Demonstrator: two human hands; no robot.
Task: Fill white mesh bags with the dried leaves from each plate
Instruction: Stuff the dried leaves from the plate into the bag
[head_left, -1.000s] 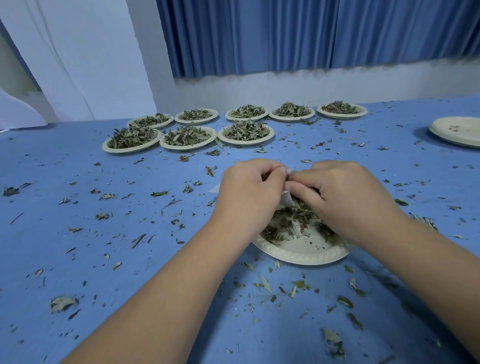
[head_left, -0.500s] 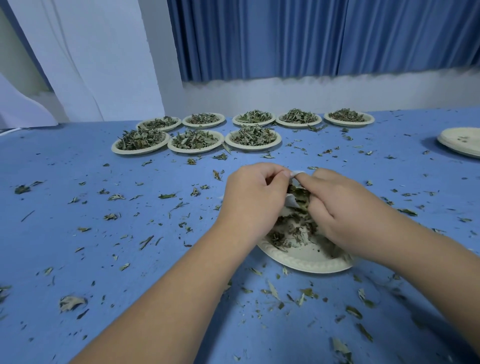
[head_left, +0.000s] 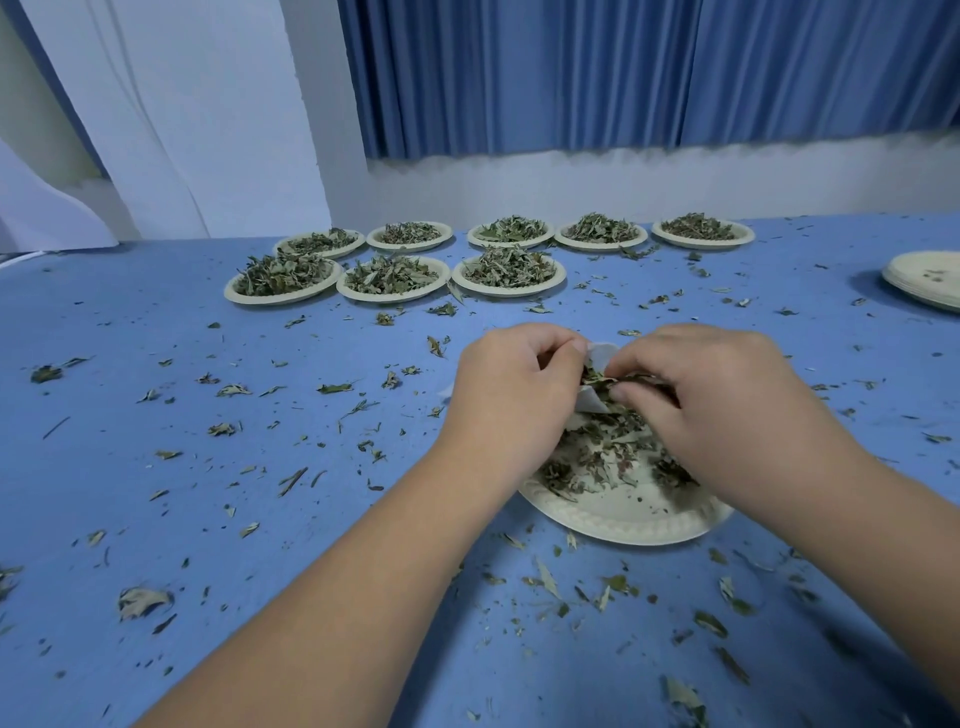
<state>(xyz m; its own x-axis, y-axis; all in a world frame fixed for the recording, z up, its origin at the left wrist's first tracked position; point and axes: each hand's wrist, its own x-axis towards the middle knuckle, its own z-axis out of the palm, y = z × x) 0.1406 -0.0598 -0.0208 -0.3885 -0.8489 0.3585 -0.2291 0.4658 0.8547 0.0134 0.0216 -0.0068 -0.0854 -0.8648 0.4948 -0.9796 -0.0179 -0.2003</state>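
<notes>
A cream paper plate (head_left: 623, 519) with a thin scatter of dried leaves (head_left: 597, 462) lies in front of me on the blue table. Above its far edge my left hand (head_left: 514, 389) pinches the rim of a small white mesh bag (head_left: 597, 358), holding its mouth open. My right hand (head_left: 711, 395) pinches a clump of dried leaves at the bag's opening. Most of the bag is hidden behind my hands. Several more plates heaped with dried leaves (head_left: 389, 275) stand in two rows at the back of the table.
A stack of empty paper plates (head_left: 930, 280) sits at the far right edge. Loose leaf bits (head_left: 234, 389) are strewn all over the blue tabletop (head_left: 156, 493). A white wall and blue curtain (head_left: 623, 78) rise behind the table.
My right hand has dipped to the plate and come back up to the bag's mouth with leaves. My left hand has kept hold of the bag, which now gapes wider.
</notes>
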